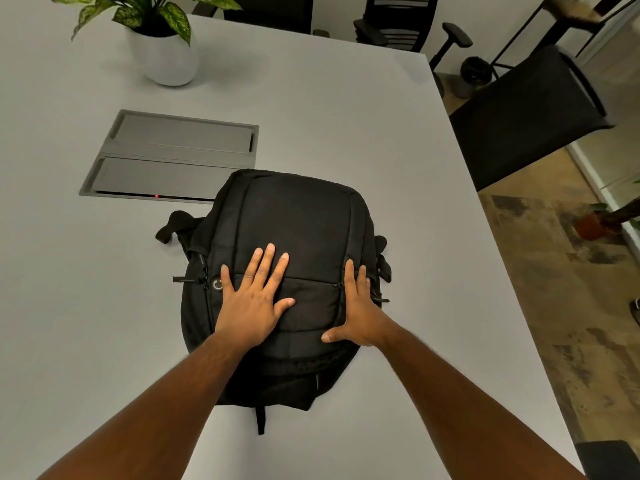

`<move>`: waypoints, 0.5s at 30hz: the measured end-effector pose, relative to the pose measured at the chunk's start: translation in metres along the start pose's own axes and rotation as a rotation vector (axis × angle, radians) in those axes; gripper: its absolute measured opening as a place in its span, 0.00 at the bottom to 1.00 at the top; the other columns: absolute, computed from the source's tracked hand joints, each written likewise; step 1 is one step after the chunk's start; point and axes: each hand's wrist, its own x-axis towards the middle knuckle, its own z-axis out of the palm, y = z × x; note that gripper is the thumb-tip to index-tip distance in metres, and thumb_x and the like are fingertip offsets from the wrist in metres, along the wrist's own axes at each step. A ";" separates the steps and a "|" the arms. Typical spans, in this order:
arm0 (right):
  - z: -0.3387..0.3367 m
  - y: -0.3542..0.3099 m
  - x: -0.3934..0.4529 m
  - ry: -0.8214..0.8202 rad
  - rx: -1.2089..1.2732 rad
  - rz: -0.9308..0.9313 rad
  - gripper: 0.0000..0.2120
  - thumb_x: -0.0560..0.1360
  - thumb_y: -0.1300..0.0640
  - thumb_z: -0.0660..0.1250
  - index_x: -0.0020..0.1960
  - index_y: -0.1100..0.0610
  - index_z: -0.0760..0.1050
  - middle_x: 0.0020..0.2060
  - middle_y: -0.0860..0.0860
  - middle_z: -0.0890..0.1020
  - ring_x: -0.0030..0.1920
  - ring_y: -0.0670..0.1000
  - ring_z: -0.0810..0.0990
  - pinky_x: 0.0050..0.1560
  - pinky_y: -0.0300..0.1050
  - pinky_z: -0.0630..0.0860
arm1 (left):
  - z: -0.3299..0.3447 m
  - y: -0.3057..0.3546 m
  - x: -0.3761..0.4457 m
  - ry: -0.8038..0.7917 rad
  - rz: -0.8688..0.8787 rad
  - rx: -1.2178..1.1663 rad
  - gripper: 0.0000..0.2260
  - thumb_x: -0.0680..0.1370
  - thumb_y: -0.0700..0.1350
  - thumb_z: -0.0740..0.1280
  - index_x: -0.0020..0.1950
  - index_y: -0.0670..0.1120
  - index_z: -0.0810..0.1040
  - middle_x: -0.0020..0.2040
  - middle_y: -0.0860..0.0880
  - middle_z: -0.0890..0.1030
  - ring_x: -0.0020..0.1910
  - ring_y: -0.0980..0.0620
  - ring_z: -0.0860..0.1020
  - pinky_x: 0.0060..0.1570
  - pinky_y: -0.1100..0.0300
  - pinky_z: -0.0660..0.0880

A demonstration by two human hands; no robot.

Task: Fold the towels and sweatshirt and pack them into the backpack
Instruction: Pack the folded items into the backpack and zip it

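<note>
Left hand (254, 303) and right hand (360, 311), fingers extended and gripping nothing, are pressed flat on the black backpack (294, 216), which is laid on the grey table (329, 116) at frame centre

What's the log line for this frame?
left hand: flat on backpack | right hand: flat on backpack | backpack: lying on table

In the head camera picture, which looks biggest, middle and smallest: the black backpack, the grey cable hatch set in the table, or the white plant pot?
As they look in this view:
1. black backpack, nearest the camera, which helps
2. grey cable hatch
3. white plant pot, farthest away, so its true size is unsure
</note>
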 end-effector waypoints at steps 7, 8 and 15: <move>0.005 -0.052 0.055 0.156 0.074 -0.093 0.72 0.64 0.46 0.83 0.76 0.41 0.22 0.78 0.49 0.26 0.80 0.59 0.32 0.78 0.64 0.51 | -0.011 -0.049 0.038 0.045 -0.104 0.004 0.35 0.82 0.66 0.49 0.82 0.56 0.33 0.82 0.51 0.33 0.81 0.48 0.34 0.76 0.31 0.44; 0.004 -0.062 0.067 0.172 0.076 -0.101 0.72 0.64 0.46 0.83 0.76 0.41 0.22 0.78 0.49 0.26 0.80 0.59 0.32 0.78 0.64 0.52 | -0.015 -0.057 0.046 0.049 -0.130 -0.002 0.36 0.82 0.65 0.49 0.82 0.56 0.32 0.82 0.50 0.33 0.81 0.47 0.34 0.77 0.32 0.44; 0.019 -0.135 0.135 0.378 0.062 -0.150 0.58 0.73 0.44 0.76 0.81 0.44 0.32 0.81 0.54 0.36 0.82 0.56 0.40 0.79 0.54 0.58 | -0.034 -0.118 0.096 0.094 -0.320 -0.080 0.33 0.86 0.54 0.54 0.83 0.52 0.35 0.83 0.48 0.36 0.82 0.46 0.37 0.78 0.33 0.47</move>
